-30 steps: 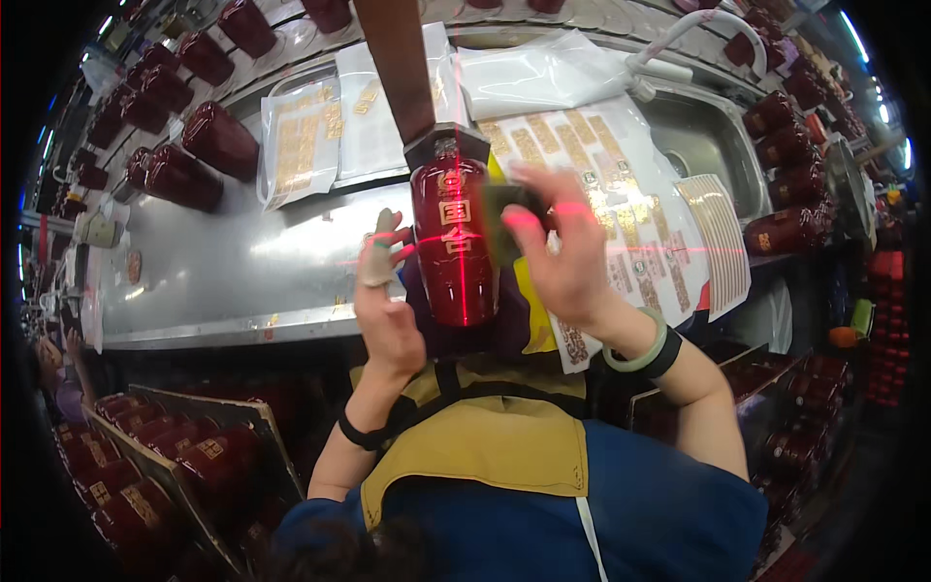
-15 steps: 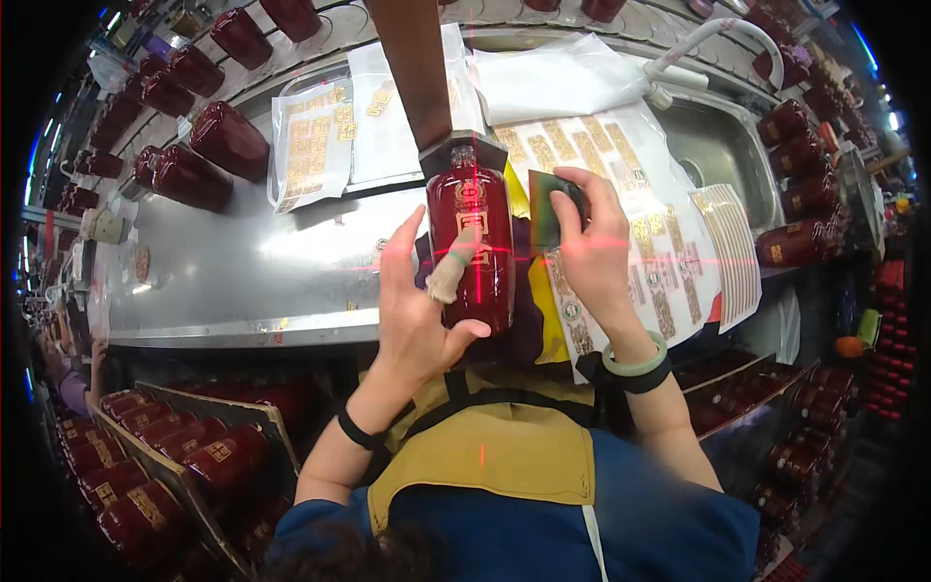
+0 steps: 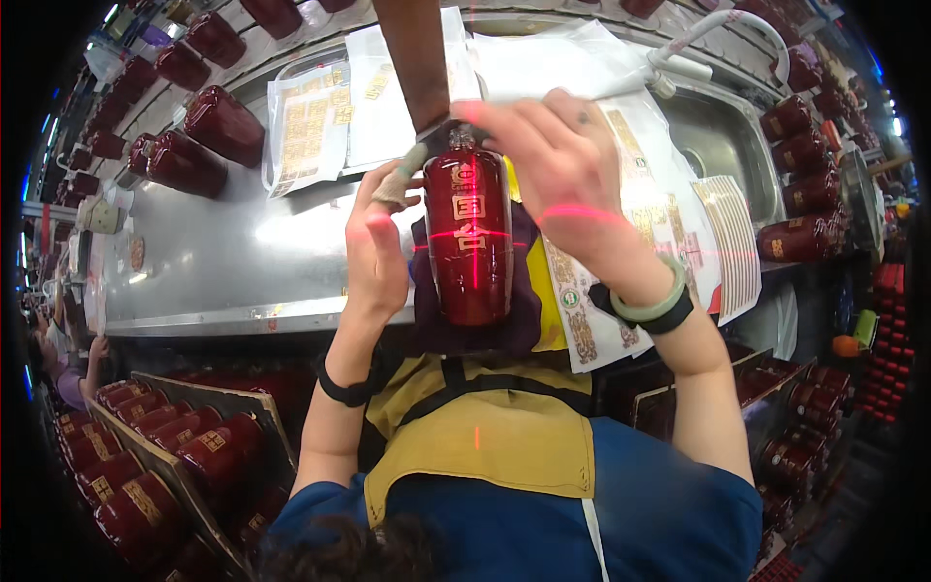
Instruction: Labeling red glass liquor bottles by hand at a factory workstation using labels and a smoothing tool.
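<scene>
A dark red glossy bottle point(image 3: 469, 281) with gold lettering lies in front of me, its neck against a brown post point(image 3: 412, 58). It rests on a dark purple cloth point(image 3: 529, 310). My left hand point(image 3: 378, 242) is open beside the bottle's upper left side. A pale finger cot point(image 3: 393, 186) covers one finger, which reaches toward the bottle's neck. My right hand point(image 3: 572, 179) is above the bottle's upper right, its fingers bent and closed near the neck. What those fingers hold, if anything, is hidden.
Sheets of gold stickers point(image 3: 669, 223) lie right of the bottle, with another sheet point(image 3: 308, 126) at the far left. A steel sink point(image 3: 742, 145) with a white faucet point(image 3: 722, 19) sits at the right. Red bottles point(image 3: 225, 126) stand around; others fill racks point(image 3: 218, 456) below.
My right hand has moved up and left toward the bottle's neck; the dark flat scraper it held no longer shows. My left hand has drawn back from the bottle's front to its upper left.
</scene>
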`<act>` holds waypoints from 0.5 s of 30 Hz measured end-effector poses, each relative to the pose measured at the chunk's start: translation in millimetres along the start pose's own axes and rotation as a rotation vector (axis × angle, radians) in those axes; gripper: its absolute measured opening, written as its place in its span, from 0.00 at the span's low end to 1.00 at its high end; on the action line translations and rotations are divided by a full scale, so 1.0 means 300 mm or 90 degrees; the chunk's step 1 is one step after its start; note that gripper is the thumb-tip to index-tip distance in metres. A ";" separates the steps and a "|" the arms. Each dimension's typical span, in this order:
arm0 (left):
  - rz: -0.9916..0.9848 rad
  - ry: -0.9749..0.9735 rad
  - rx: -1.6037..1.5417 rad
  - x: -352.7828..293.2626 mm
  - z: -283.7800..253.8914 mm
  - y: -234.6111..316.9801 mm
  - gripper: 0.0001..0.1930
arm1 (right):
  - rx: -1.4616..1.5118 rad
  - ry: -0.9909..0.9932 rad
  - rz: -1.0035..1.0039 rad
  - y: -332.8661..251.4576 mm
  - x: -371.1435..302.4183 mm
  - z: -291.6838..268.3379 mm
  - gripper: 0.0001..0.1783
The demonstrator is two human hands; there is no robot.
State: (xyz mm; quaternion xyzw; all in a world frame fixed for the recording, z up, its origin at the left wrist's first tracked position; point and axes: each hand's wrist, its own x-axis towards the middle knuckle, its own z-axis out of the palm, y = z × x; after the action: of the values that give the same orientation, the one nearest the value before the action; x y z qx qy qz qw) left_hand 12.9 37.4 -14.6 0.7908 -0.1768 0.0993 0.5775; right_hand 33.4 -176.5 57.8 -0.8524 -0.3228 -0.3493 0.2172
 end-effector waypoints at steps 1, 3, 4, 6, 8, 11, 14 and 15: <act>-0.039 0.038 -0.044 -0.017 0.000 -0.001 0.53 | -0.075 0.019 -0.042 -0.005 0.017 -0.004 0.15; -0.067 0.030 0.010 -0.049 -0.033 0.004 0.57 | 0.049 -0.001 -0.212 -0.067 0.018 -0.008 0.10; -0.074 0.037 0.013 -0.062 -0.041 0.005 0.56 | 0.095 0.018 -0.308 -0.097 0.013 -0.004 0.07; -0.090 0.048 0.005 -0.079 -0.053 0.004 0.56 | 0.214 -0.183 -0.244 -0.119 0.019 -0.003 0.12; -0.097 0.044 0.016 -0.089 -0.064 -0.002 0.55 | 0.171 -0.169 -0.116 -0.099 0.026 0.003 0.10; -0.092 0.024 0.030 -0.092 -0.083 -0.024 0.53 | -0.009 -0.035 0.066 0.028 0.041 0.014 0.15; -0.043 0.050 0.089 -0.083 -0.127 -0.053 0.44 | 0.112 0.067 0.182 0.087 -0.015 -0.021 0.15; -0.042 0.059 0.091 -0.079 -0.150 -0.060 0.44 | 0.214 0.075 0.267 0.077 -0.046 -0.053 0.14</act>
State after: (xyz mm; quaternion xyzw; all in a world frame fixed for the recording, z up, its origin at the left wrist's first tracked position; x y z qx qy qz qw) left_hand 0.4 88.9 -24.8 0.8301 -0.1159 0.1291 0.5300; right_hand 34.9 -207.7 54.9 -0.8307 -0.1796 -0.2874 0.4416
